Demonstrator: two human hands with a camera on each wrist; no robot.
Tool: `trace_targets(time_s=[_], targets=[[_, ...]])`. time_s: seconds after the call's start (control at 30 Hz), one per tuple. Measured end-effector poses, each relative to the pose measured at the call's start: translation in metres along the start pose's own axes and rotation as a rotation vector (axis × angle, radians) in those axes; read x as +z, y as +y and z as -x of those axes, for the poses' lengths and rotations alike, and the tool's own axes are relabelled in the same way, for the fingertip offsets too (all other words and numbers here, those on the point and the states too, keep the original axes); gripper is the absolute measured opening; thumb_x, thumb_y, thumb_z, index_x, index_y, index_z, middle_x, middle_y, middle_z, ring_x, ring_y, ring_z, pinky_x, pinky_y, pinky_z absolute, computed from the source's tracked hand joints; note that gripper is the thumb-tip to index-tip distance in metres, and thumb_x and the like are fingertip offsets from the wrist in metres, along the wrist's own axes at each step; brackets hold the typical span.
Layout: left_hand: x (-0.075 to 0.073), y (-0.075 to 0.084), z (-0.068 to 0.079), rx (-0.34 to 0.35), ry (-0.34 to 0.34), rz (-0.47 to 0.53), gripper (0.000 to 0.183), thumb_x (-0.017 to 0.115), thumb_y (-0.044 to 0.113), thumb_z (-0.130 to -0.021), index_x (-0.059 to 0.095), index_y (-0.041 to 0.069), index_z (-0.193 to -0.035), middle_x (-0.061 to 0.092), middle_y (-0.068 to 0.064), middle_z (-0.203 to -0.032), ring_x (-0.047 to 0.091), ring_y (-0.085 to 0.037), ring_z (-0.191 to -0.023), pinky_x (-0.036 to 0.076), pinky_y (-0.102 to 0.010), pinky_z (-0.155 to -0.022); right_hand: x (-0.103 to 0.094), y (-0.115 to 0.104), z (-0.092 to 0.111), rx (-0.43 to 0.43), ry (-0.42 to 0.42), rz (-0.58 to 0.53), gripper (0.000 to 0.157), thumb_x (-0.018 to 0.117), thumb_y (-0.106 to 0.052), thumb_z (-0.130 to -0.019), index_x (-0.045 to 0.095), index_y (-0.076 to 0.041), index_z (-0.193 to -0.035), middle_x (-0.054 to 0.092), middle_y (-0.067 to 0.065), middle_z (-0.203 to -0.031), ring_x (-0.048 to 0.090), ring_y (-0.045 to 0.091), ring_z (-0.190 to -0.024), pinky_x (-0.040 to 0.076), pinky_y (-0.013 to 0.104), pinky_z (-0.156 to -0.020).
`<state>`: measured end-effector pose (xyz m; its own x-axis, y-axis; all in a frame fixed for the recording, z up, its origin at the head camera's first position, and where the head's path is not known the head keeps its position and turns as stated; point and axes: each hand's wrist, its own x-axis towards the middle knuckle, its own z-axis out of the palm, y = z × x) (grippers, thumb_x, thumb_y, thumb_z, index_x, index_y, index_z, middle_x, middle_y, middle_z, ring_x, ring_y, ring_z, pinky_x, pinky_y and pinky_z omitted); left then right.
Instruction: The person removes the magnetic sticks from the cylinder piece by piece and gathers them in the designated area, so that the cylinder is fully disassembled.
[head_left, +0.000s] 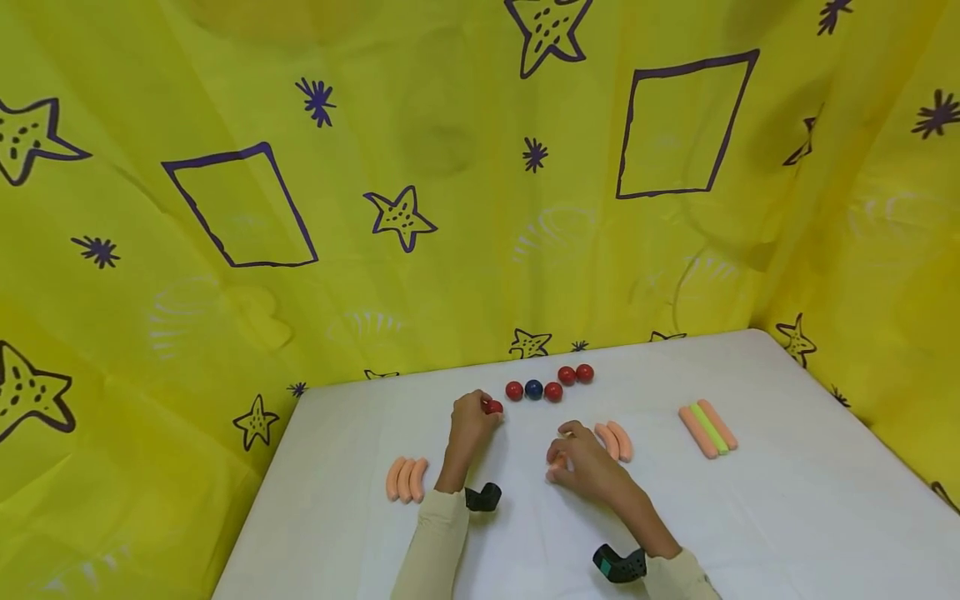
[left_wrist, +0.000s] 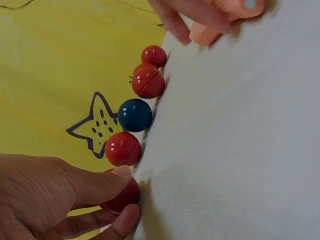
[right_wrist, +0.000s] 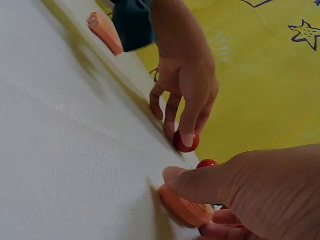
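My left hand [head_left: 471,421] pinches a red ball [left_wrist: 122,195] between thumb and fingers, low over the white table. Right beside that ball, a row of balls runs on: a red ball [head_left: 513,391], a blue ball [head_left: 533,389] and another red ball [head_left: 553,392]. My right hand [head_left: 588,467] pinches a curved orange sausage-shaped piece [right_wrist: 187,210], partly hidden by the thumb and fingers. Two similar curved pieces [head_left: 619,441] lie just beyond it on the table.
Two more red balls [head_left: 576,374] sit behind the row. Three curved orange pieces [head_left: 407,480] lie side by side at left. At right are two straight orange sticks with a green stick [head_left: 708,427] between them. A yellow patterned cloth [head_left: 450,283] hangs along the table's back edge.
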<state>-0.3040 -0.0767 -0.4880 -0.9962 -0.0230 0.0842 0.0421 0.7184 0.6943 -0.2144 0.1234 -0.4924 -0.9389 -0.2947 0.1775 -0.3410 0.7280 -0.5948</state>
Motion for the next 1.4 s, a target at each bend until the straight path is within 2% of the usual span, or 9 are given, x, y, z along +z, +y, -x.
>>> trace_targets(time_s=[0.13, 0.27, 0.47, 0.7, 0.97, 1.17, 1.4], targets=[[0.003, 0.0, -0.013, -0.018, 0.048, 0.011, 0.029, 0.08, 0.008, -0.077, 0.067, -0.002, -0.102, 0.067, -0.015, -0.092, 0.061, -0.026, -0.083, 0.053, -0.04, -0.078, 0.002, -0.001, 0.0, -0.007, 0.005, 0.013, 0.012, 0.078, -0.006, -0.079, 0.069, -0.011, -0.085, 0.06, 0.014, -0.115, 0.057, 0.028, -0.113, 0.047, 0.045, -0.098], [0.008, 0.001, -0.022, -0.042, 0.081, -0.009, 0.03, 0.079, 0.008, -0.079, 0.067, -0.002, -0.105, 0.067, -0.018, -0.1, 0.062, -0.029, -0.09, 0.054, -0.042, -0.083, 0.002, -0.002, 0.001, -0.014, 0.009, 0.032, 0.012, 0.077, -0.006, -0.08, 0.07, -0.01, -0.087, 0.062, 0.014, -0.118, 0.058, 0.029, -0.114, 0.047, 0.045, -0.099], [0.009, 0.003, -0.029, -0.019, 0.097, -0.043, 0.032, 0.078, 0.009, -0.081, 0.069, 0.0, -0.11, 0.068, -0.019, -0.106, 0.064, -0.031, -0.097, 0.055, -0.042, -0.086, 0.001, -0.002, -0.002, 0.021, 0.033, 0.065, 0.009, 0.076, -0.008, -0.082, 0.071, -0.01, -0.089, 0.064, 0.012, -0.116, 0.059, 0.03, -0.112, 0.047, 0.045, -0.099], [0.011, 0.003, -0.03, 0.002, 0.104, -0.056, 0.035, 0.079, 0.01, -0.08, 0.069, 0.001, -0.113, 0.069, -0.018, -0.11, 0.064, -0.031, -0.101, 0.054, -0.042, -0.089, 0.0, -0.002, -0.001, 0.052, 0.056, 0.111, 0.013, 0.078, -0.009, -0.08, 0.073, -0.006, -0.091, 0.063, 0.011, -0.104, 0.061, 0.026, -0.1, 0.051, 0.04, -0.091], [0.014, 0.001, -0.027, -0.022, 0.094, -0.054, 0.041, 0.08, 0.012, -0.08, 0.068, 0.002, -0.118, 0.068, -0.019, -0.114, 0.064, -0.032, -0.106, 0.053, -0.043, -0.092, 0.001, 0.001, 0.001, 0.14, 0.076, 0.193, 0.023, 0.081, -0.013, -0.078, 0.073, -0.007, -0.099, 0.062, 0.014, -0.106, 0.062, 0.021, -0.091, 0.055, 0.035, -0.079], [0.014, 0.002, -0.027, -0.022, 0.07, -0.068, 0.048, 0.082, 0.012, -0.078, 0.065, 0.001, -0.122, 0.066, -0.019, -0.111, 0.064, -0.03, -0.105, 0.054, -0.041, -0.092, -0.002, 0.001, 0.002, 0.144, 0.089, 0.228, 0.025, 0.083, -0.013, -0.076, 0.074, -0.007, -0.099, 0.061, 0.015, -0.104, 0.062, 0.018, -0.083, 0.055, 0.031, -0.073], [0.008, 0.001, -0.026, -0.029, 0.037, -0.024, 0.052, 0.081, 0.013, -0.078, 0.062, 0.0, -0.125, 0.062, -0.02, -0.109, 0.062, -0.031, -0.101, 0.053, -0.043, -0.092, -0.006, -0.001, 0.003, 0.15, 0.077, 0.272, 0.026, 0.083, -0.015, -0.076, 0.074, -0.008, -0.1, 0.062, 0.015, -0.102, 0.06, 0.019, -0.084, 0.055, 0.031, -0.073]])
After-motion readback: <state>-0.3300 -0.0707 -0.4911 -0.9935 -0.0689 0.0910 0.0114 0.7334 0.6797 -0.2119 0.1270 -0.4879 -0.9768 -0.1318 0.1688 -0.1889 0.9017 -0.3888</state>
